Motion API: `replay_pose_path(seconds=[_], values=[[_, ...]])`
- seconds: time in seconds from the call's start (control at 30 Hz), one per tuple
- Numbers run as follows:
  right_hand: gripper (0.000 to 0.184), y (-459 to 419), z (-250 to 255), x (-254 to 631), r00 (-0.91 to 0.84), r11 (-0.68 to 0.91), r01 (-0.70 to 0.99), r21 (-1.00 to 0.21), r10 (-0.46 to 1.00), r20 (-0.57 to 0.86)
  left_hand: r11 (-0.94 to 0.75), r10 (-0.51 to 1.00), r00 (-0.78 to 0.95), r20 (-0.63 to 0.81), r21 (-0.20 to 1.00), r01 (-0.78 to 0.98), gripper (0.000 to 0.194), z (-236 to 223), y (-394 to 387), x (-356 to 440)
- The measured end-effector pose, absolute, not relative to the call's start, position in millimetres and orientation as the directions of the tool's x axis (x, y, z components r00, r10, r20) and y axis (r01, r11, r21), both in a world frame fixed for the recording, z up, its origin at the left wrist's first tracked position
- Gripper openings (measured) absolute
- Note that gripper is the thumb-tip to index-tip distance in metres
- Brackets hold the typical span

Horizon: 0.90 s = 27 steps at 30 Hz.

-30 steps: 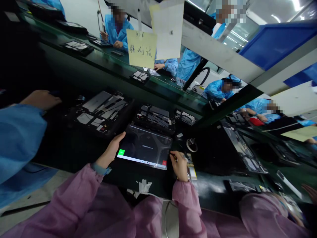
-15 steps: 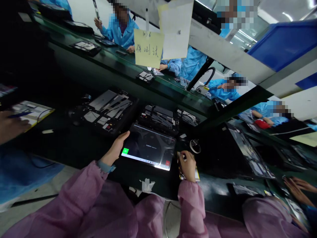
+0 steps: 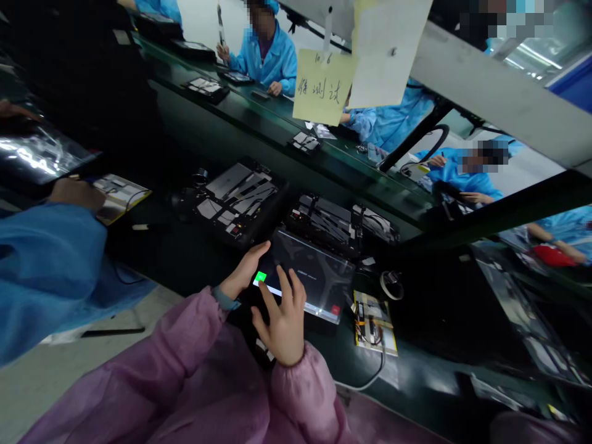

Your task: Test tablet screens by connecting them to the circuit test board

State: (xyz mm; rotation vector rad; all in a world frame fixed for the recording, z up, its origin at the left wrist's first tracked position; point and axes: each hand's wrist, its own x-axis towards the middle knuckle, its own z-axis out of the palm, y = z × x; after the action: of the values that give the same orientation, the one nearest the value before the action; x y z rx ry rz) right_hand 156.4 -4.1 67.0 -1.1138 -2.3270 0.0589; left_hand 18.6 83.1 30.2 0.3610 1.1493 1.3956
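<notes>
At the near edge of the surface [image 3: 185, 268], reaching across with the right hand [image 3: 284, 327], grip released, fingers spread over the lower left of the lit tablet [image 3: 319, 271]; pointing with the index finger to the green square [image 3: 260, 277] on its screen, too close to tell touching from hovering. Holding the tablet by its left side in the left hand [image 3: 243, 271], grip closed on that edge, thumb on top. To the right of the tablet, a yellow-edged pack [image 3: 388, 339] with wires, near a white ring [image 3: 385, 285]. At far left, a co-worker's blue sleeve [image 3: 50, 271]. Just beyond the tablet, three opened devices [image 3: 240, 188] in a row, with grey and black parts exposed. Farther back, above a green bench [image 3: 259, 117], a hanging yellow note [image 3: 324, 86] beside a white sheet [image 3: 388, 49]. Behind that bench, people [image 3: 272, 61] in blue.
</notes>
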Motion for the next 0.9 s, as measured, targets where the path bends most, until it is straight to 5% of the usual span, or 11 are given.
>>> replay_pose_path(seconds=[0.27,0.47,0.9], values=[[0.029,-43.9,41.6,203.8,-0.282,0.476,0.766,-0.432,0.853,0.440,0.264,0.877,-0.182,-0.444,0.764,-0.589,0.044,31.0,80.4,20.1],[0.027,-45.9,33.0,223.8,-0.079,0.319,0.843,-0.433,0.870,0.487,0.308,0.863,-0.171,-0.475,0.764,-0.566,0.043,36.1,76.8,19.9],[0.033,-43.8,31.3,239.7,-0.026,0.284,0.852,-0.439,0.862,0.507,0.358,0.878,-0.071,-0.474,0.746,-0.561,0.049,33.9,75.9,19.4]])
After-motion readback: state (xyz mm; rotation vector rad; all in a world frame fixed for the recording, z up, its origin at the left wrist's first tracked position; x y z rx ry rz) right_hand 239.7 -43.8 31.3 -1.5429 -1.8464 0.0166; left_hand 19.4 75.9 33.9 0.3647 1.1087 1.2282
